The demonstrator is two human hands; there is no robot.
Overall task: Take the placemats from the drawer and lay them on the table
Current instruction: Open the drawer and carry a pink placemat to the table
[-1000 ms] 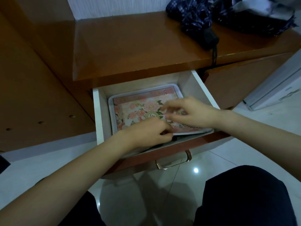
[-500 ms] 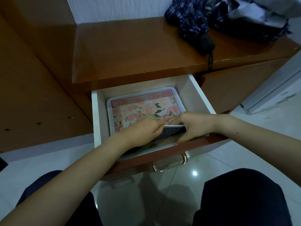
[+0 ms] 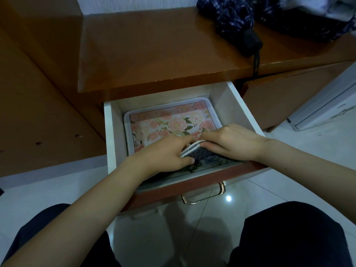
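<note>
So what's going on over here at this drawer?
A person is crouched at an open drawer under a wooden table. Both hands are inside it: the left hand and right hand grip a dark folded placemat with white dotted edges, lifting it off a floral tray. Nothing has been laid on the table yet; a folded umbrella sits on it.

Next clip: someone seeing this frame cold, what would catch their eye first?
Probably the pink floral tray lying in the open white drawer, the brightest patch in the frame. Over its near edge, the left hand and right hand both grip a folded dark blue patterned placemat with a pale edge. On the glossy brown wooden tabletop above, at the far right, lies a folded navy plaid umbrella.
</note>
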